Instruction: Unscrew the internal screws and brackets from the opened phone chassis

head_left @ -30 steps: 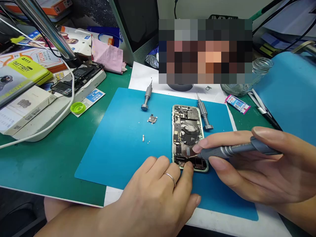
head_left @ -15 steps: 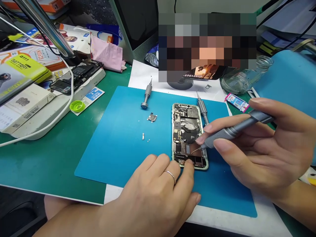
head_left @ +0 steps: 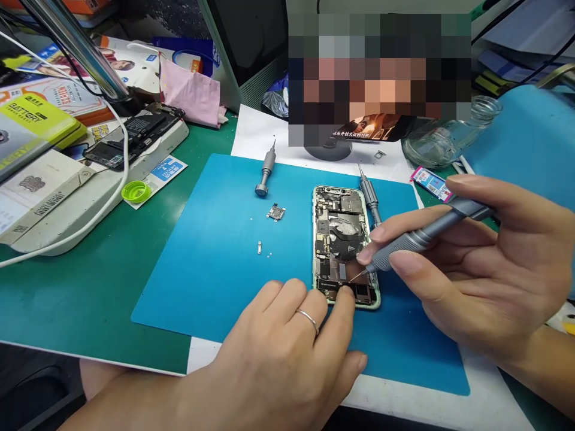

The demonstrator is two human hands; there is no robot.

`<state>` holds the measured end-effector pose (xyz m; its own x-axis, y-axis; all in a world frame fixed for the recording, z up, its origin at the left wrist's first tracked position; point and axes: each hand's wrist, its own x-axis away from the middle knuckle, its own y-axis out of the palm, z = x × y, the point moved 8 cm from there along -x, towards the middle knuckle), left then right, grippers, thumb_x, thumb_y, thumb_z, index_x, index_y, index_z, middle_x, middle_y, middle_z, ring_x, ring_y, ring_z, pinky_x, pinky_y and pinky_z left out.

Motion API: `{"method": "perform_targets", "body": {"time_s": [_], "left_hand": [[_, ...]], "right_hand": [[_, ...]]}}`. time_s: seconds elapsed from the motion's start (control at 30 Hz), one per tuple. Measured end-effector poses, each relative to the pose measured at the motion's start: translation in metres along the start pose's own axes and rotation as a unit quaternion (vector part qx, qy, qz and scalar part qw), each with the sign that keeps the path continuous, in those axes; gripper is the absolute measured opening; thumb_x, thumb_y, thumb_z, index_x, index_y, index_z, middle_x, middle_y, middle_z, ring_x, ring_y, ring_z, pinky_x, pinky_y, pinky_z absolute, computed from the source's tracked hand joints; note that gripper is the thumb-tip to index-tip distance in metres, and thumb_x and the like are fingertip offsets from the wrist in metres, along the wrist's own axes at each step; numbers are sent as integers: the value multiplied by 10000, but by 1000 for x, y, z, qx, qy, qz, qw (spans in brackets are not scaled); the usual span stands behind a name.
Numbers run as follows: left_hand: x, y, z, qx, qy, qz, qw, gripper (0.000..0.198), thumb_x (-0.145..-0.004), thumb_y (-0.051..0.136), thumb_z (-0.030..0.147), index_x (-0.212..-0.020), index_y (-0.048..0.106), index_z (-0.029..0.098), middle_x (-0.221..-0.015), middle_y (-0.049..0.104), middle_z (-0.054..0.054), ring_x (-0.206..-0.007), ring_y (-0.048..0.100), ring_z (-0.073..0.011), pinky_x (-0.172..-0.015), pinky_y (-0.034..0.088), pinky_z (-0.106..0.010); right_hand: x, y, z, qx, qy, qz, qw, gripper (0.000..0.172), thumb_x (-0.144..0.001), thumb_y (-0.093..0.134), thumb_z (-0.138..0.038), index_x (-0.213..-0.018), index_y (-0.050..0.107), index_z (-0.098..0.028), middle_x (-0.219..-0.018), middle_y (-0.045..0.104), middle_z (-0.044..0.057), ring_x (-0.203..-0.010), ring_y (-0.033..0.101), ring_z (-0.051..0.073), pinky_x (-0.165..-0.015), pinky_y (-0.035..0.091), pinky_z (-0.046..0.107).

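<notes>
An opened smartphone (head_left: 323, 227) lies on the blue mat (head_left: 211, 275), its inner parts showing. My left hand (head_left: 291, 341) holds it down at the bottom end, index fingertip on the lower parts and the other fingers curled. Between thumb and fingers of my right hand (head_left: 498, 287) is a grey precision screwdriver (head_left: 404, 244), slanted down to the left. Its thin tip is at the phone's lower part, just above my left index finger; whether it touches a screw is too small to tell. Left of the phone lie a metal shield plate (head_left: 275, 212) and a small bracket (head_left: 259, 248).
Two more screwdrivers lie on the mat, one at upper left (head_left: 266, 173), another beside the phone (head_left: 369, 194). A glass jar (head_left: 435, 143) stands behind. Left are a green cap (head_left: 136, 191), another opened phone (head_left: 135, 137), a white cable (head_left: 122, 149) and a lamp pole (head_left: 85, 48).
The screwdriver tip has shifted very slightly down on the phone, close to my left index finger. Both hands keep their grip; the view has shifted a little.
</notes>
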<state>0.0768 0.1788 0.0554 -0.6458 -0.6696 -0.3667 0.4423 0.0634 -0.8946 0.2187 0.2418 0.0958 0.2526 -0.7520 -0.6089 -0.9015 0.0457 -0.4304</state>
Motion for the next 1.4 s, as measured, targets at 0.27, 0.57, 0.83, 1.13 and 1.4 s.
{"method": "perform_targets", "body": {"time_s": [0.27,0.57,0.83,1.13,1.4], "left_hand": [[1,-3,1,1,3,3,1000,389,-1078,501,340,-1342,634,88,-907,640,-47,-782,499,-249,-638,367,-414],[0,-2,0,-2,5,11,1000,382,-1079,498,344,-1318,645,84,-893,638,-47,-775,494,-248,-635,354,-409],[0,0,0,0,1,-6,1000,404,-1081,489,360,-1345,635,90,-897,643,-49,-774,508,-253,-621,354,-412],[1,0,1,3,0,-3,1000,403,-1072,511,359,-1342,634,87,-897,642,-47,-776,507,-252,-617,377,-416],[1,-1,2,3,4,-3,1000,401,-1071,516,359,-1340,633,85,-892,639,-44,-770,501,-251,-606,370,-416]], "right_hand": [[-1,2,-4,-26,-19,-21,999,754,-817,695,66,-1456,593,-320,-931,662,12,-790,790,180,-529,702,247],[-5,6,-4,-49,-21,-42,998,798,-795,676,106,-1462,594,-324,-943,753,16,-769,796,193,-527,704,256],[0,4,-3,-67,-24,-22,997,806,-760,690,128,-1448,621,-287,-1163,735,51,-807,801,202,-535,712,282],[1,6,-2,-66,-30,-36,997,831,-769,688,135,-1477,588,-288,-1053,710,27,-834,797,195,-571,717,267],[2,4,-2,-56,-27,-19,998,830,-762,717,99,-1463,602,-330,-1291,675,56,-813,800,203,-566,723,300]]}}
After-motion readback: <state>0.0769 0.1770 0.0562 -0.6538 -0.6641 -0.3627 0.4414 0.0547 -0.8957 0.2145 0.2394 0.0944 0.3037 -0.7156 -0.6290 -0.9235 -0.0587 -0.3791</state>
